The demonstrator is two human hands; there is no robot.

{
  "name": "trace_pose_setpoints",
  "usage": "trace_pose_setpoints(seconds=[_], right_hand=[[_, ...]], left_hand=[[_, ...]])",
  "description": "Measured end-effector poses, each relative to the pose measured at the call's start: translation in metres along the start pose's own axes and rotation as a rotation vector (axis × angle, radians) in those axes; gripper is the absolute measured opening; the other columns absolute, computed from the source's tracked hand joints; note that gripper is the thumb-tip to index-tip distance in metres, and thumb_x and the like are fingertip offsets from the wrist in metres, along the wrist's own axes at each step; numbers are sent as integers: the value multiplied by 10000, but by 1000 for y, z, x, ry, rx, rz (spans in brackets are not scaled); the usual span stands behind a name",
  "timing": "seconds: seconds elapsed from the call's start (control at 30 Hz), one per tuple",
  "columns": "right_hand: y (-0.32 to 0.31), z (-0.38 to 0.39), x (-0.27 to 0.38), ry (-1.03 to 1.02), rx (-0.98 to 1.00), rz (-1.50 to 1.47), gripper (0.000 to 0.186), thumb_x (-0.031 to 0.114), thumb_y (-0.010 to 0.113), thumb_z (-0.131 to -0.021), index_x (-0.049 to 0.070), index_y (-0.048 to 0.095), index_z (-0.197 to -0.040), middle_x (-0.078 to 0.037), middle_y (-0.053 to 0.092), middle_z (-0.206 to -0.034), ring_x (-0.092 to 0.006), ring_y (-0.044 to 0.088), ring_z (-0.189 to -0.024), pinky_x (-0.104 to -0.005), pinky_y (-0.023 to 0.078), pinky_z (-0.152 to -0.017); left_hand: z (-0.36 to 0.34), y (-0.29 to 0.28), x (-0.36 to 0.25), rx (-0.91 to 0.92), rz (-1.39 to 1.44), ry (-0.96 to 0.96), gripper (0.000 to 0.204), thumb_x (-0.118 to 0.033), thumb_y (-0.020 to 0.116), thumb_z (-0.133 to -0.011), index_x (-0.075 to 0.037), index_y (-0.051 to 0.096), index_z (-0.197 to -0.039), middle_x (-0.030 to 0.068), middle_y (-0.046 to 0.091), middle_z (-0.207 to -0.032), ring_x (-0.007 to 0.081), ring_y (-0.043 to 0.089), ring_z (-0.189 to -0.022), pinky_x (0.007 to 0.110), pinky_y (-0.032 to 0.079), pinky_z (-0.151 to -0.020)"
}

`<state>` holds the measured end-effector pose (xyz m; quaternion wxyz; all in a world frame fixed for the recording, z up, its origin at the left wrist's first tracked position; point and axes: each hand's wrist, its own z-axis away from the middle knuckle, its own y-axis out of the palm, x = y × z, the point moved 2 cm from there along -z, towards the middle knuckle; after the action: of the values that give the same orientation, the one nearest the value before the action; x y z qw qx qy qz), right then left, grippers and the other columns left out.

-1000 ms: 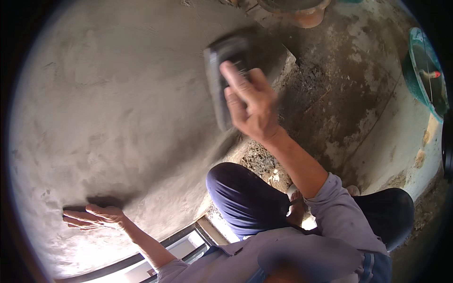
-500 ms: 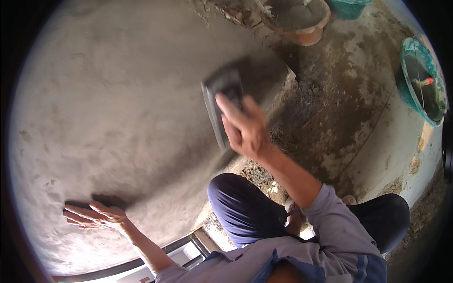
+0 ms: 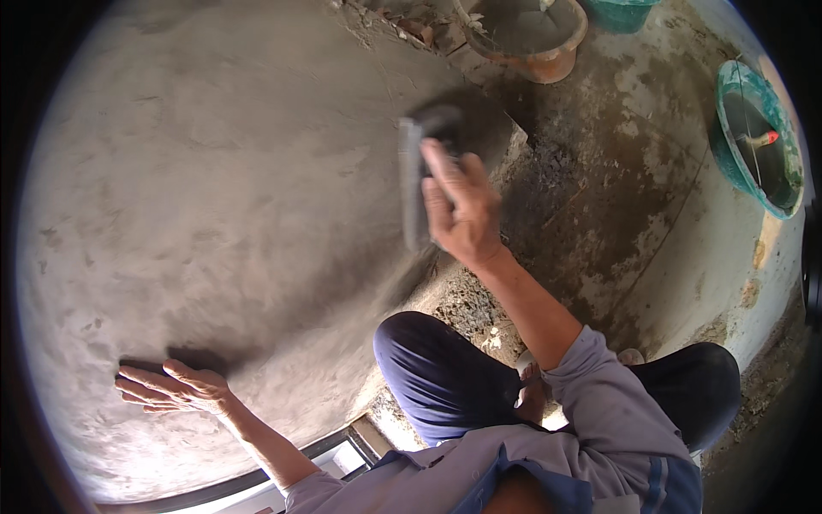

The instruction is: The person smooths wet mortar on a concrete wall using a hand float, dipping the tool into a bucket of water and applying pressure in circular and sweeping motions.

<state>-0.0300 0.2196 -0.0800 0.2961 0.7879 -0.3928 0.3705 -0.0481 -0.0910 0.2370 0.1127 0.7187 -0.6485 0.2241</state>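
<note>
A plastering trowel (image 3: 413, 193) is in my right hand (image 3: 467, 210), its handle gripped with the fingers wrapped round it. The blade, blurred by motion, stands at the right part of a grey plastered wall (image 3: 231, 197); I cannot tell whether it touches the plaster. My left hand (image 3: 175, 390) lies open at the wall's lower left, fingers stretched out and holding nothing. Smears and small dents mark the wall around it. The trowel's dark handle is partly covered by my right hand.
An orange tub (image 3: 548, 64) of grey mix stands at the far edge, with a green tub (image 3: 621, 15) beside it. At the right is another green tub (image 3: 728, 154), with a red-tipped tool in it. Wet dirt and rubble cover the floor (image 3: 599, 223) along the wall.
My right hand has moved slightly to the right and away from me with the trowel, whose blade has turned more upright in view. The left hand stays in place.
</note>
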Motion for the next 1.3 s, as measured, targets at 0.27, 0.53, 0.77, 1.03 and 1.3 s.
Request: trace_pose_setpoints(seconds=[0.27,0.53,0.77,1.03,1.3], right_hand=[[19,12,28,-180,87,41,517,123,666,-889,206,649,-1399,-56,487,-790,-218,522,-700,-383,486,-607],[-7,39,-26,26,-11,-11,465,76,659,-915,184,669,-1367,-57,511,-768,-213,533,-673,-379,479,-573],[6,-11,15,-56,20,80,499,114,677,-887,225,657,-1374,-49,511,-825,-221,542,-737,-348,505,-604],[13,92,-38,303,-136,1,443,175,564,-1039,173,553,-1482,-134,534,-917,-268,575,-720,-430,519,-662],[-4,69,-80,572,-173,80,435,178,547,-1040,174,564,-1474,-146,570,-954,-274,579,-856,-435,498,-757]], left_hand=[[1,-1,6,-18,-54,45,824,-719,180,-1020,-180,275,-1635,170,198,-1694,412,149,-1558,683,126,-1188],[-9,-1,-8,-33,15,28,815,-706,192,-1026,-172,269,-1637,167,184,-1698,408,134,-1563,688,110,-1189],[4,1,-1,-17,11,53,813,-702,202,-1028,-163,272,-1633,169,185,-1693,407,135,-1558,689,108,-1184],[-1,5,-14,-53,57,63,819,-707,209,-1025,-152,288,-1622,177,207,-1676,411,157,-1540,685,126,-1171],[0,3,-20,-46,70,89,825,-712,216,-1021,-141,305,-1611,185,228,-1658,416,179,-1521,682,143,-1158]])
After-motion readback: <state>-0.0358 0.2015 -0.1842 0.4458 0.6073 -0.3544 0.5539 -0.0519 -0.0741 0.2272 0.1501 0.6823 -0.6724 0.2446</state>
